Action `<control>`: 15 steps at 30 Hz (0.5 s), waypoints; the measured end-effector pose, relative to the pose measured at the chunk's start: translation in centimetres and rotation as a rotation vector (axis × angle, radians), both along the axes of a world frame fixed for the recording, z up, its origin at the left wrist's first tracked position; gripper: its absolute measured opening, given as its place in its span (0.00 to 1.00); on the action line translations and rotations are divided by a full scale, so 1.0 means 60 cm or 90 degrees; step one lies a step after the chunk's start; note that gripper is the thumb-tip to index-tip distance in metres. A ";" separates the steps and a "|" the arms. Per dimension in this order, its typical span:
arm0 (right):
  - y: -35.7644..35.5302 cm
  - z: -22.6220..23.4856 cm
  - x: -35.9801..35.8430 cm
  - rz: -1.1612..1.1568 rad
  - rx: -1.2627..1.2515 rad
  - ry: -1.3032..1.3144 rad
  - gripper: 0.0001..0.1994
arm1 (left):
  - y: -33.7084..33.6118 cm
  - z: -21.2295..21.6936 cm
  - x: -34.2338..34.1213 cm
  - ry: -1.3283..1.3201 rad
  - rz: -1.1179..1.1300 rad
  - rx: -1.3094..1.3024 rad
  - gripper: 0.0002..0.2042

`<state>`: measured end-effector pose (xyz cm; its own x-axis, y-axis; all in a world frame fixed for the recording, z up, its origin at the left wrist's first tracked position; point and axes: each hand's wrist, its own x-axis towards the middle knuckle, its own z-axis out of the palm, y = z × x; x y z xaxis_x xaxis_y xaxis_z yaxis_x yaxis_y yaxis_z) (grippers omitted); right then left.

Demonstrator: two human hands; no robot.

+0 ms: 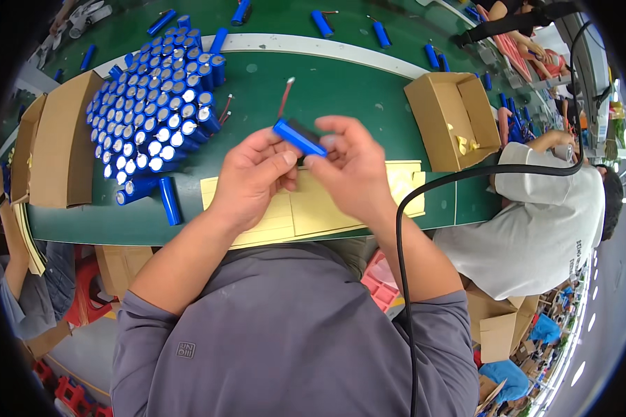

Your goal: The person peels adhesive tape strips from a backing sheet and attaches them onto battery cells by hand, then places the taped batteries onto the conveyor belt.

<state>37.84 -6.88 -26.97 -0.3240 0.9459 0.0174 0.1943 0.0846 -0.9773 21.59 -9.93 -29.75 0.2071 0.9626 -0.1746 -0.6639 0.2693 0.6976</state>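
Between my two hands is a blue cylindrical battery [300,140], with a black patch along its side and a red wire ending in a small white connector [290,81]. My left hand [256,174] grips its left end between thumb and fingers. At the other end, the thumb and curled fingers of my right hand [355,165] close on the battery. Under my hands lie yellow sheets [320,212] on the green table. To the left, many blue batteries [149,104] stand packed upright in a cluster, and one battery [169,201] lies apart near the table's front edge.
An open cardboard box [452,115] stands at the right, another cardboard box [66,142] at the left. Beyond a pale rail [306,44], loose batteries lie on a green surface. A black cable [480,172] arches over my right forearm. A person in a light shirt [528,222] sits at the right.
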 end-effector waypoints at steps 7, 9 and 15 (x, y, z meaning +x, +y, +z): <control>0.227 0.002 0.043 -0.291 0.103 -0.215 0.26 | -0.003 0.003 0.002 0.094 -0.054 0.060 0.12; 0.259 -0.004 0.046 -0.348 0.358 -0.285 0.25 | -0.003 -0.001 0.008 0.114 -0.061 0.106 0.10; 0.108 0.008 0.055 -0.172 0.003 -0.055 0.09 | -0.014 -0.003 0.006 0.181 -0.056 0.107 0.09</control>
<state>41.15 -0.39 -26.47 -0.0609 0.9981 0.0057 0.2926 0.0233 -0.9559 21.97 -10.74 -29.93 0.2562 0.9635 -0.0778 -0.4163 0.1826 0.8907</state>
